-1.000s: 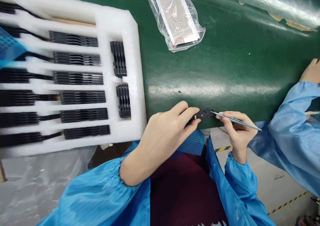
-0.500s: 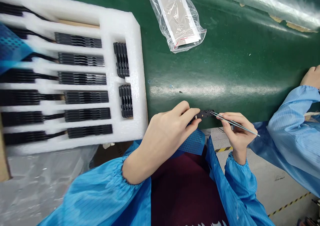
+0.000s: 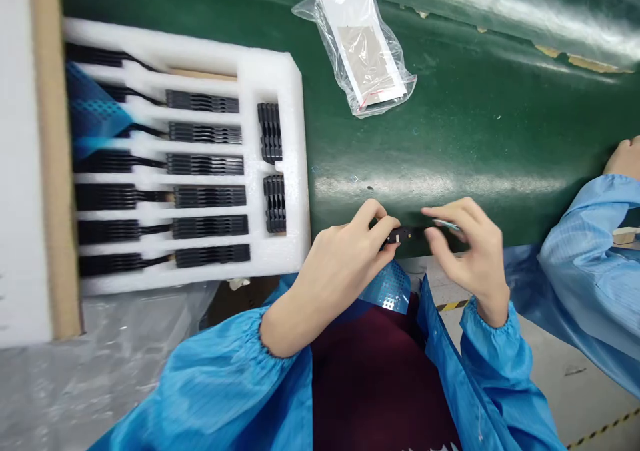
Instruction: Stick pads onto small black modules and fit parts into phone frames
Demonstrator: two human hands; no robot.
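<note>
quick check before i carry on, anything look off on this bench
The green bench top looks chipped or peeled along its far edge: tan patches show through the green near the top right. The black parts in the white foam tray look orderly.

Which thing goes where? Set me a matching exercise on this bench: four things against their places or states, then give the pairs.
Things:
1. small black part
2. tweezers
3. plastic bag
4. foam tray

Places or states:
A. packed with rows of black parts
B. lying on the green bench
C. pinched in the left hand
D. partly hidden behind the right hand

Pairs: 1-C, 2-D, 3-B, 4-A
</note>
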